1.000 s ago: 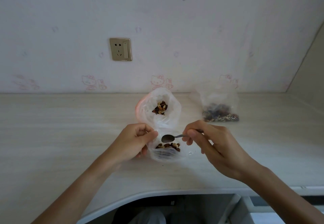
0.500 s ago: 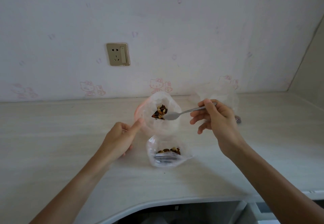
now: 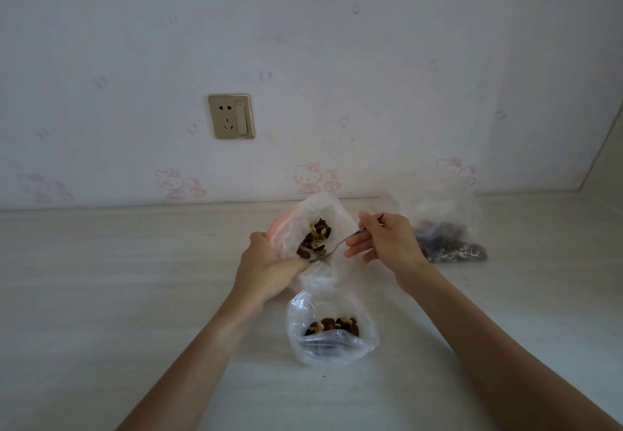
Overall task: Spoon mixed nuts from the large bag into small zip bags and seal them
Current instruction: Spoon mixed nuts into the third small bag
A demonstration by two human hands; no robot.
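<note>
Left hand (image 3: 266,263) gripping large bag (image 3: 332,220) of nuts, right hand (image 3: 387,241) pinching spoon (image 3: 337,247) inside

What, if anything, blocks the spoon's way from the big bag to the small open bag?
Nothing visible. The spoon sits in the big bag; the small bag gapes just nearer, with the left hand off to the side.

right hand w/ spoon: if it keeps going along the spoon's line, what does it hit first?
The right hand points the spoon left and down into the large bag. First contact is probably the mixed nuts, which the bowl already seems to touch; past them the left hand grips the bag wall. Depth unclear.
</note>
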